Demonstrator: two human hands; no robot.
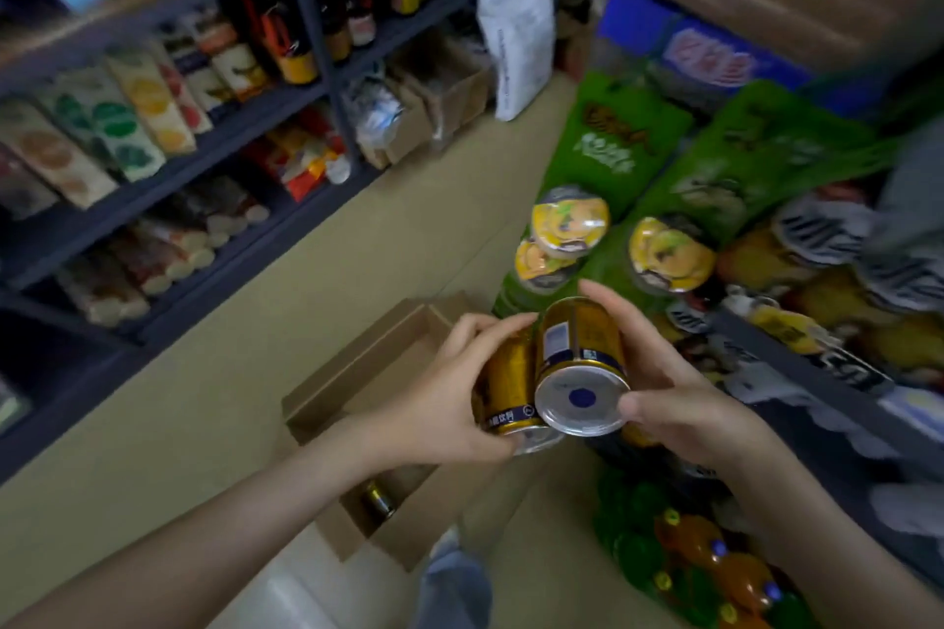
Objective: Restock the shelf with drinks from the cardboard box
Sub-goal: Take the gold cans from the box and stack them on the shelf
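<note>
Two cans (pixel 580 347) are lying side by side above the cardboard box (pixel 352 375), left hand (pixel 449 393) and right hand (pixel 684 393) each clamping fingers (pixel 613 309) round one, tops aiming at the shelf (pixel 797 352) right of the box.

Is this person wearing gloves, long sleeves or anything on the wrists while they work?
No. The left hand and right hand are bare, without gloves. The left forearm and right forearm are uncovered to the picture's edge, so no sleeve shows. I see no watch, bracelet or ring.
</note>
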